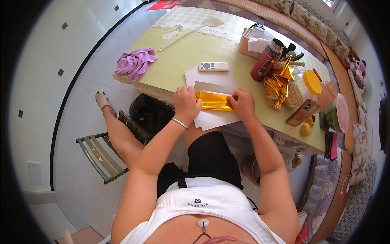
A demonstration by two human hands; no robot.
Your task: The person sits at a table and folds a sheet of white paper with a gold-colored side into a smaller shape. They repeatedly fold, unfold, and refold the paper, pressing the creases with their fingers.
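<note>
A shiny gold foil sheet (215, 101), folded into a flat strip, lies across white paper (217, 118) at the table's near edge. My left hand (187, 103) grips the strip's left end with curled fingers. At the other end, my right hand (242, 103) pinches the foil between thumb and fingers. Just beyond the foil, a flat greyish strip (211, 87) rests on the paper. A white remote control (213, 66) lies at the far edge of the paper.
On the right stand a maroon bottle (264, 61), gold foil pieces (276, 90), a yellow-lidded jar (312, 82), a phone (302, 112) and a cut watermelon (339, 114). A purple cloth (136, 64) and white fly swatter (191, 32) lie left and far. A folding stool (101, 156) stands below.
</note>
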